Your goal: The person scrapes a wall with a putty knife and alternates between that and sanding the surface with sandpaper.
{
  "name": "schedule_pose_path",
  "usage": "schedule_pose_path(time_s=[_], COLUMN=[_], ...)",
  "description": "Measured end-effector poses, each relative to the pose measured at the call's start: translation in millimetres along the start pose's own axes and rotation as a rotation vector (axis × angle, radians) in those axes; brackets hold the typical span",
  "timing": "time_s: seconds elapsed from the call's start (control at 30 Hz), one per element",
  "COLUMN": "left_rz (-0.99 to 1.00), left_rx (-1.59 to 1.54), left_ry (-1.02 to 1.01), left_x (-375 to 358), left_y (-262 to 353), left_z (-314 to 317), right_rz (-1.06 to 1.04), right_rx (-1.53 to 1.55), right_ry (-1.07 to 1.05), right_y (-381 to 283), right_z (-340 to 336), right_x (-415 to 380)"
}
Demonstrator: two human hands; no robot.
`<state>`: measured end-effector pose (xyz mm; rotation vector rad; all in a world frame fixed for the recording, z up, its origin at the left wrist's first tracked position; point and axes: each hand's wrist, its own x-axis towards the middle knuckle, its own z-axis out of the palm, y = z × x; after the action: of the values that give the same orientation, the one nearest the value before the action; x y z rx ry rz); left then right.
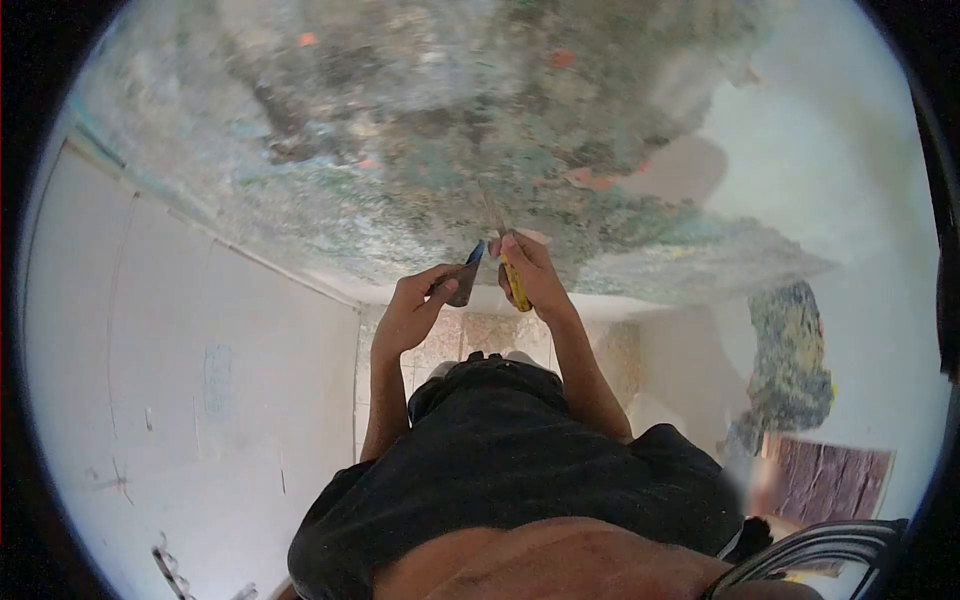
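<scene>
In front of my chest, both hands are raised close to a patchy, stripped wall (420, 130). My left hand (408, 315) pinches a flat dark-brown piece with a blue tapered end (466, 282), thumb on one face and fingers behind; its exact kind I cannot tell. Closed around a yellow-handled scraper (518, 288), my right hand (535, 275) points its thin blade up toward the wall. The two tools are side by side, with the blue end close to the right fingers.
Smooth pale wall (800, 150) borders the stripped area on the right. A white panel (240, 380) stands at the left. Tiled floor (450, 330) shows below my hands. Another bare patch (790, 350) and a dark brown panel (830, 475) are at the lower right.
</scene>
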<state>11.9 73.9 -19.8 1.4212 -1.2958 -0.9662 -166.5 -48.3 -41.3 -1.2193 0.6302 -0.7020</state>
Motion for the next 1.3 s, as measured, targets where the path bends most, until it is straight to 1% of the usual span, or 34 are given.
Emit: schedule_pose_path(time_s=[0.03, 0.1, 0.2, 0.23, 0.3, 0.4, 0.5, 0.63, 0.73, 0.83, 0.87, 1.0, 1.1, 1.3], left_rz=[0.011, 0.037, 0.032, 0.043, 0.064, 0.030, 0.055, 0.026, 0.003, -0.015, -0.023, -0.052, -0.070, -0.076], left_rx=[0.005, 0.014, 0.029, 0.022, 0.010, 0.023, -0.040, -0.161, -0.184, -0.200, -0.197, -0.158, -0.160, -0.176], left_ry=[-0.042, -0.098, -0.147, -0.130, -0.099, -0.069, -0.106, -0.156, -0.168, -0.128, -0.112, -0.049, -0.005, 0.059], left_x=[8.5, 24.9, 46.7, 52.0, 60.3, 67.0, 72.6, 76.3, 78.4, 79.8, 80.5, 77.2, 75.0, 66.7], left_y=[3.6, 14.0, 19.2, 20.5, 23.5, 26.8, 21.4, 17.2, 7.7, 6.5, 5.2, 7.5, 10.0, 14.6], left_z=[7.4, 20.0, 34.4, 39.5, 49.5, 63.0, 75.5, 88.6, 89.3, 85.1, 83.1, 73.3, 69.2, 67.9], right_rz=[-0.057, -0.113, -0.120, -0.112, -0.122, -0.145, -0.174, -0.209, -0.283, -0.357, -0.410, -0.445, -0.505, -0.463], right_rx=[-0.041, -0.029, -0.066, -0.087, -0.120, -0.126, -0.126, -0.076, -0.017, 0.216, 0.335, 0.370, 0.507, 0.457], right_ry=[0.052, 0.024, -0.043, -0.060, 0.036, 0.134, 0.213, 0.319, 0.465, 0.428, 0.328, 0.357, 0.309, 0.339], right_y=[-7.6, -25.7, -27.6, -26.0, -24.1, -23.4, -19.3, -22.9, -38.2, -37.7, -36.6, -69.2, -77.6, -94.0], right_z=[-3.5, -13.9, -41.1, -49.0, -54.7, -58.6, -65.0, -70.9, -79.3, -112.8, -124.7, -137.2, -142.4, -146.0], right_x=[-6.1, -17.9, -32.7, -38.2, -46.3, -51.1, -46.1, -41.7, -38.6, -38.0, -36.8, -32.5, -23.6, -7.5])
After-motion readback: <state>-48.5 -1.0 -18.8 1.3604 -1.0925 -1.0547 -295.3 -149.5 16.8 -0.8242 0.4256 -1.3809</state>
